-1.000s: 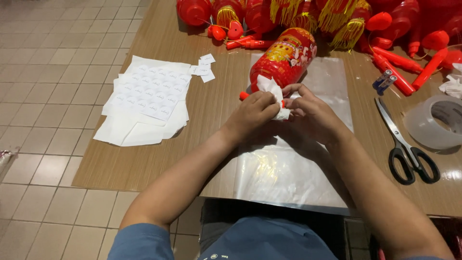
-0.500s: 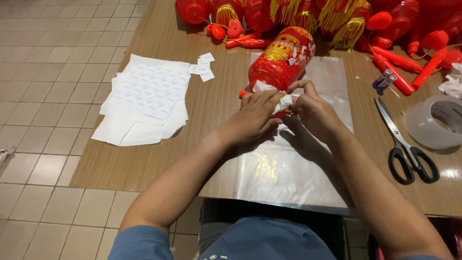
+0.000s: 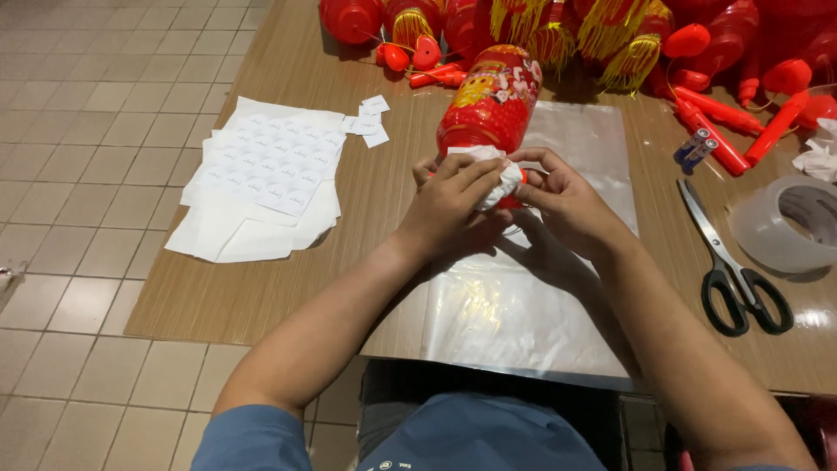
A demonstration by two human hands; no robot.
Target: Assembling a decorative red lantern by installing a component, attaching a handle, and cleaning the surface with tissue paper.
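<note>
Pressing together at the centre of the frame, the left hand [image 3: 453, 205] and the right hand [image 3: 562, 205] are shown closed around a small wad of white paper [image 3: 501, 179], which is pinched between the fingers [image 3: 462, 166] of both hands. The wad is held against the lower end of a red lantern [image 3: 493, 100], a cylindrical piece with printed decoration, which is laid tilted from the hands toward the upper centre of the frame. Both are positioned above a clear plastic sheet [image 3: 523, 314] that is spread on the wooden counter [image 3: 261, 296] and reaches to its near edge.

At left of centre, a stack of white sticker sheets [image 3: 261, 174] is seen lying flat, with a few loose white slips [image 3: 368, 122] just beside its upper right corner. Along the top of the frame, a heap of further red lanterns with yellow tassels [image 3: 610, 35] is gathered. At right, black-handled scissors [image 3: 732, 262] are laid with the blades closed and pointing up-frame, and a roll of clear tape [image 3: 785, 227] is set just beside them at the right edge. Red plastic sticks [image 3: 711, 131] and two small batteries [image 3: 695, 148] are found at upper right. A tiled floor [image 3: 87, 131] fills the left of the frame.
</note>
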